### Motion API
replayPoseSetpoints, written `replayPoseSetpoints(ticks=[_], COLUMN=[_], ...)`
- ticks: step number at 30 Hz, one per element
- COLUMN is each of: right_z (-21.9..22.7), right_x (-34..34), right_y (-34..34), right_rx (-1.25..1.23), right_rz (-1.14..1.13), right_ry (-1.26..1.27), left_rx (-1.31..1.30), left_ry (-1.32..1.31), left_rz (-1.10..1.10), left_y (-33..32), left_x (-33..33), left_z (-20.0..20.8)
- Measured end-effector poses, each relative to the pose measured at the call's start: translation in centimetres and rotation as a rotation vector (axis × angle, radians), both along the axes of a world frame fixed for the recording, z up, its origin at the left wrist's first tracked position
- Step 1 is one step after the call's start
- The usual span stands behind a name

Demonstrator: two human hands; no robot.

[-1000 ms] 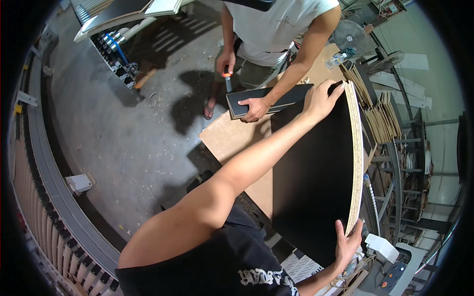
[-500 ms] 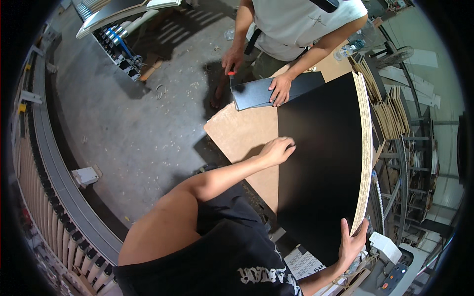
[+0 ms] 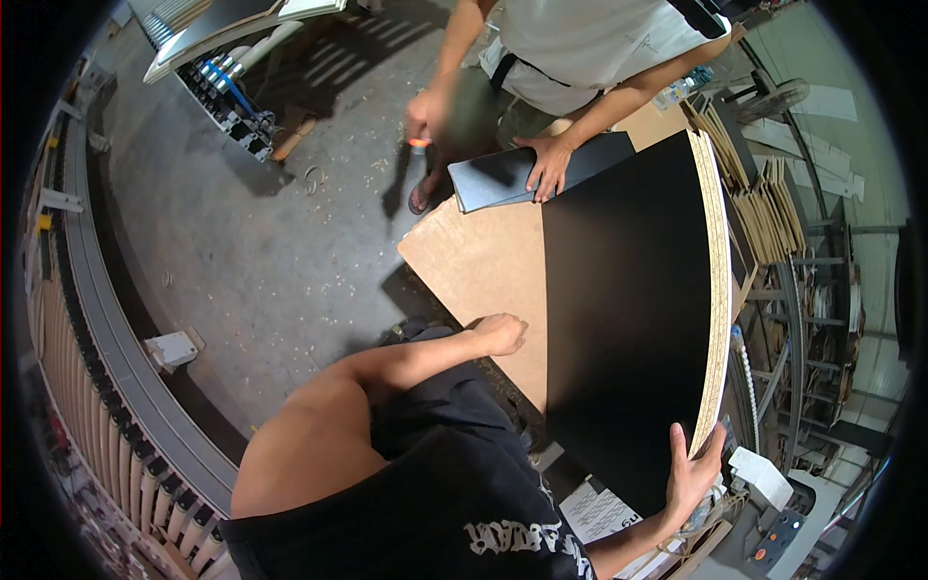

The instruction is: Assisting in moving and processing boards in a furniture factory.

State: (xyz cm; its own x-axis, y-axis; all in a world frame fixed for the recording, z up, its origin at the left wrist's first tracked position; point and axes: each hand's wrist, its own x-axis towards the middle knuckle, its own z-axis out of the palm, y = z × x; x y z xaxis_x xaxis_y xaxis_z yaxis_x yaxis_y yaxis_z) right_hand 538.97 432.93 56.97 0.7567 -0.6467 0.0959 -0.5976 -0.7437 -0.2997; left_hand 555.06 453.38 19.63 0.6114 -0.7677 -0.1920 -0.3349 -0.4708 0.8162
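My right hand point(image 3: 690, 476) grips the near right corner of a large black panel point(image 3: 628, 290), its thumb over the raw pale chipboard edge. My left hand point(image 3: 501, 334) is closed, fingers curled under, over a tan board point(image 3: 483, 256) left of the black panel. What it holds, if anything, is hidden. Across from me, a co-worker in a white top presses one hand point(image 3: 551, 164) on a narrow dark panel point(image 3: 488, 182) at the tan board's far end. The co-worker's other hand point(image 3: 425, 114), blurred, holds a small tool with an orange-red part point(image 3: 419, 143).
A roller conveyor point(image 3: 145, 474) curves along the left. Another machine with rollers point(image 3: 232, 106) stands at the far left. Stacked board offcuts point(image 3: 768, 213) lean at the right. A control box with buttons point(image 3: 776, 541) sits by my right hand. Chips litter the floor point(image 3: 280, 242).
My left hand has moved back from the black panel's left edge toward me, over the tan board. The co-worker's tool hand has swung left, away from the narrow panel. My right hand stays put.
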Motion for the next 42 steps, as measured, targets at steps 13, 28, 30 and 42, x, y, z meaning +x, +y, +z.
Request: replayPoseSetpoints(ticks=[13,28,30,42], right_z=[0.7,0.7,0.7,1.1], right_x=[0.7,0.8,0.8,1.0], right_y=[0.3,-0.8,-0.7,-0.1], right_rx=[0.115,0.112,0.096,0.042], right_rz=[-0.019,-0.041,-0.047,-0.085], right_ry=[-0.016,-0.011,0.007,0.023], left_rx=[0.018,0.082,0.091,0.12], left_ry=[-0.063,-0.07,-0.07,-0.067], left_rz=[-0.025,-0.034,-0.031,-0.045], left_y=[-0.2,-0.5,-0.7,-0.9], left_x=[0.8,1.3,1.2,1.4], left_z=[-0.6,-0.4,-0.7,0.0])
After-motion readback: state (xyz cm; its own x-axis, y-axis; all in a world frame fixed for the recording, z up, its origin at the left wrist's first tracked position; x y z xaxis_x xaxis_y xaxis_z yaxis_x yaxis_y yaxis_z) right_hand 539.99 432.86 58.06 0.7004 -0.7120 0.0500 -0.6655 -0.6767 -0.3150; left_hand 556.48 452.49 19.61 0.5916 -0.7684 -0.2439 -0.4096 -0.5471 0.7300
